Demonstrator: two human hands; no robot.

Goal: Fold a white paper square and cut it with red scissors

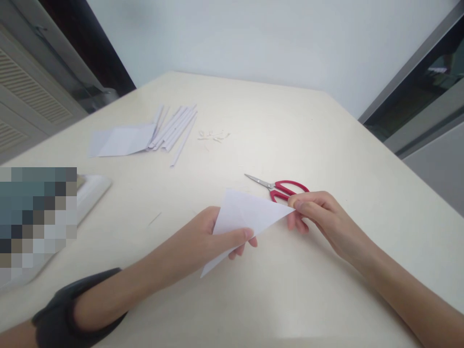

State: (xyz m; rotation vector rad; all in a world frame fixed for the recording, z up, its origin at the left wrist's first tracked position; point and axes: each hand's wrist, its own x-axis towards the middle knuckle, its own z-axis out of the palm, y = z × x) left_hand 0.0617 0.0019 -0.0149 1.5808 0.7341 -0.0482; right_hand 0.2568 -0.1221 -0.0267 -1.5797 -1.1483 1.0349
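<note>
White paper [246, 210] is pinched in your left hand [213, 237] and right hand [324, 211]; paper sticks [177, 126] look done, flat sheet [121, 140] seems left

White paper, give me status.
Left hand gripping white paper. Right hand pinching its pointed corner. Red-handled scissors beside right hand, partly hidden.

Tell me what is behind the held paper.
Beyond the paper lie scissors, handles partly covered by the right hand. The left hand has fingers behind the paper; some tips show past its lower edge, the rest are covered.
</note>
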